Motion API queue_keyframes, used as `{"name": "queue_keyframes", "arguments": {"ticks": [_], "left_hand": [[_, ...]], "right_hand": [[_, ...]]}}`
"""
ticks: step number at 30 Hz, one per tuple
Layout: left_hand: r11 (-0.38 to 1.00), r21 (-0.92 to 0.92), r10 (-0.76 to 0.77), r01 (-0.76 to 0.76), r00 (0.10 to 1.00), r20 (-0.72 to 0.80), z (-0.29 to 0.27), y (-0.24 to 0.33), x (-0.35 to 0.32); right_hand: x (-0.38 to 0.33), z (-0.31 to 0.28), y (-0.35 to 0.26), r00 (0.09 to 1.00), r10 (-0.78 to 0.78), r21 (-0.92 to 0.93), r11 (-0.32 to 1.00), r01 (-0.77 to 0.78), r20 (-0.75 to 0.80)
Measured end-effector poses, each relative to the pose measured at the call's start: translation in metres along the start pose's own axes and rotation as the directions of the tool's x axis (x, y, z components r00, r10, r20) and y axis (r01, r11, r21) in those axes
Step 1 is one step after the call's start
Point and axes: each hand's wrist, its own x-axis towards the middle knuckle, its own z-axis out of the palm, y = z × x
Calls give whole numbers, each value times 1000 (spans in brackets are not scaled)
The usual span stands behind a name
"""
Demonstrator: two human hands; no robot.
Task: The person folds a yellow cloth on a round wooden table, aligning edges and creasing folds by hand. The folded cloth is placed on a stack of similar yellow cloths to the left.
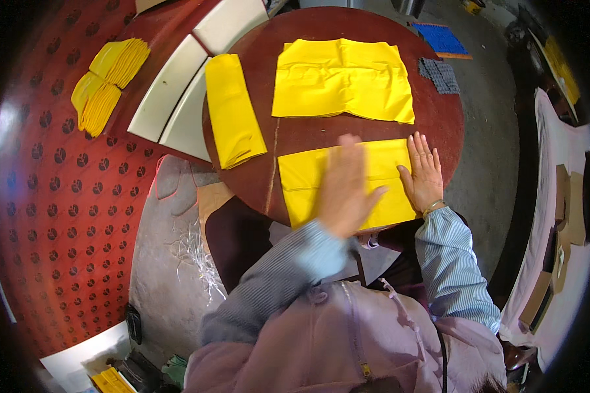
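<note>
One faintly creased yellow sheet, left hand (blurred) over it, right hand at edge, both outstretched.

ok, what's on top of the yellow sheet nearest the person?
Right hand at its right edge; blurred left hand over its middle, contact unclear. Covered: parts of the yellow sheet behind the hands, and the table directly under it.

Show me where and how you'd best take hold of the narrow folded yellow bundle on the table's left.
Probably by its near short end, from the person's side, with the left hand: the yellow bundle lies flat, that end points toward the person near the rim of the round table, and layered edges show there.
</note>
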Motion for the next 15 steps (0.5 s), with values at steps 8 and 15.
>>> {"name": "queue_keyframes", "arguments": {"ticks": [8, 15], "left_hand": [[934, 341, -189, 108, 958, 215, 46, -32, 9], [895, 392, -293, 215, 944, 150, -19, -72, -53]], "right_hand": [[0, -4, -3, 999, 17, -37, 999, -15, 42], [-2, -3, -5, 1000, 9, -18, 1000, -9, 20]]}}
